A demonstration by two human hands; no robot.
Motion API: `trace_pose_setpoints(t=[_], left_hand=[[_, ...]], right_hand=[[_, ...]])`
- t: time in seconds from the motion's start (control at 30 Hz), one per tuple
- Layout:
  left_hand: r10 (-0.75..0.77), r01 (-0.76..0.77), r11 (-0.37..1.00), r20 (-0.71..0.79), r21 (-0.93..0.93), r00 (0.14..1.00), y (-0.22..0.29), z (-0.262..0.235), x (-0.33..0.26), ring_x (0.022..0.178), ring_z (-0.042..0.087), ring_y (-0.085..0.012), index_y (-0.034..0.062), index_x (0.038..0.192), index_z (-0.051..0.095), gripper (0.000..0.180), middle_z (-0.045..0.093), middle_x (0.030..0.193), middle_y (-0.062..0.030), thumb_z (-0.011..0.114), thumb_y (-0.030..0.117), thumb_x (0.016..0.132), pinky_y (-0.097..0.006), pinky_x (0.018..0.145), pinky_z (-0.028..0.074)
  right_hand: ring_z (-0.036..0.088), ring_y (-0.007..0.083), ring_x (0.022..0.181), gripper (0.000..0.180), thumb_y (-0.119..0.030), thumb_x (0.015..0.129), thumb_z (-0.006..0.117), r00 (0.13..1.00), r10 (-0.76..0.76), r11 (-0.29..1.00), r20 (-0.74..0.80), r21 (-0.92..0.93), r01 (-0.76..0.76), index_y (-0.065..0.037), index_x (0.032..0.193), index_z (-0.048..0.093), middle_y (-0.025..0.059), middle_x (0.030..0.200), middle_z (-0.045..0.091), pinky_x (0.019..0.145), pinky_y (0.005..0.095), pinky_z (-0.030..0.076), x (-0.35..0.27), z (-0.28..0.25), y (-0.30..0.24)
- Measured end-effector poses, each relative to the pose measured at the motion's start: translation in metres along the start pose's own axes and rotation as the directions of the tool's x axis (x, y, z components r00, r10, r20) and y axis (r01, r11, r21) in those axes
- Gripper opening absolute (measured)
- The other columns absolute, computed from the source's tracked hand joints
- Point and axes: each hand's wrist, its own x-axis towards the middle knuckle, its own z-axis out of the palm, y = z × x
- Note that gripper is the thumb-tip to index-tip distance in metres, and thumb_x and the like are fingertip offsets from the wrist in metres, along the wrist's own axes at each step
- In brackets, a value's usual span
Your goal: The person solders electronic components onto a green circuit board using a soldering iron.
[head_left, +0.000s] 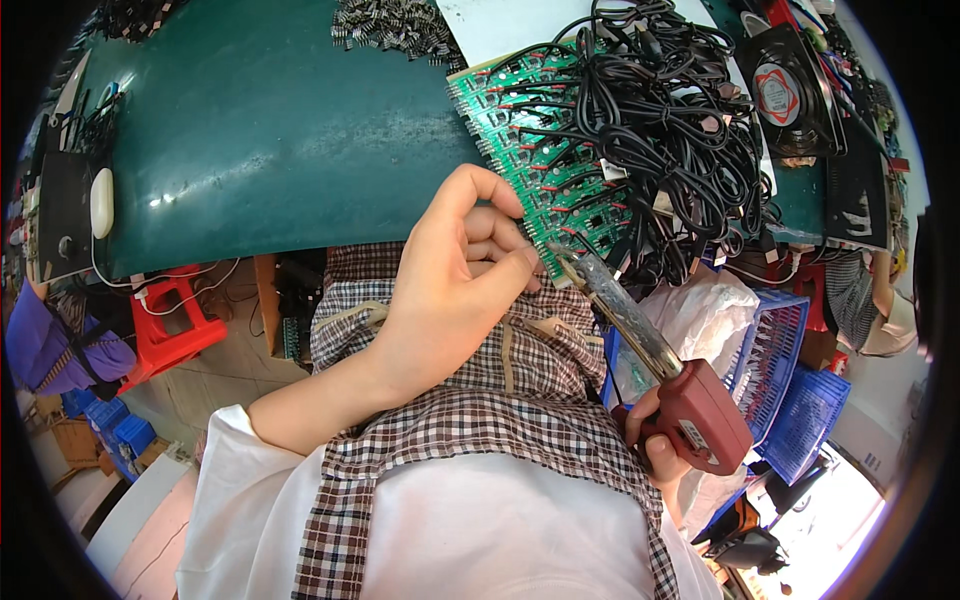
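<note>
My right hand point(657, 450) grips the dark red handle of a soldering gun point(705, 418). Its long metal barrel slants up to the left, with the tip by the near corner of a green circuit board panel point(545, 212). At that panel's left edge is my left hand point(465, 255), its fingers curled and thumb close to the board edge; what lies between them, if anything, is hidden. Rows of small boards make up the panel. Black cables point(650, 130) with red wire ends run from it and lie bundled over its right side.
The panel rests on a green-topped table point(280, 130), overhanging its near edge. Small metal-ended parts point(395, 30) are heaped at the back. A round fan point(778, 95) stands far right. Below right are blue baskets point(805, 420) and a plastic bag point(690, 315); a red stool point(175, 325) is at left.
</note>
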Motion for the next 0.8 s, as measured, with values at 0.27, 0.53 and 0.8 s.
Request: trace_pose_setpoints(t=[0.27,0.53,0.8], left_hand=[[0.009,-0.01,1.0,-0.004,-0.019,1.0,-0.0033,-0.0002,-0.0002,0.069,0.055,-0.0107,0.0023,0.097,0.038,0.024,0.054,0.075,-0.0065,0.05,-0.006,0.078,-0.023,0.065,0.045],[0.012,-0.012,0.999,-0.002,-0.045,1.0,-0.0053,-0.0001,0.0,0.07,0.055,-0.0103,0.0026,0.096,0.038,0.023,0.054,0.075,-0.0064,0.05,-0.006,0.078,-0.023,0.065,0.045],[0.014,-0.014,1.0,-0.007,0.005,1.0,-0.0058,-0.001,0.0006,0.068,0.053,-0.0084,0.0029,0.095,0.038,0.023,0.052,0.075,-0.0049,0.05,-0.006,0.077,-0.021,0.063,0.044]], right_hand=[[0.042,0.0104,0.041,0.071,-0.042,0.071,0.069,1.0,0.004,1.0,-0.016,0.012,-0.004,0.008,0.11,0.038,0.0074,0.055,0.05,0.04,0.0212,0.031,0.0002,0.001,0.0018],[0.042,0.0108,0.04,0.072,-0.041,0.071,0.069,1.0,-0.009,0.999,-0.005,0.033,0.009,0.008,0.112,0.036,0.0075,0.053,0.049,0.039,0.021,0.031,0.0009,-0.0007,0.0033],[0.042,0.0117,0.041,0.072,-0.039,0.069,0.071,1.0,0.006,0.998,-0.023,0.062,-0.004,0.008,0.112,0.037,0.0065,0.054,0.049,0.04,0.0217,0.033,0.0003,-0.0015,0.0086]])
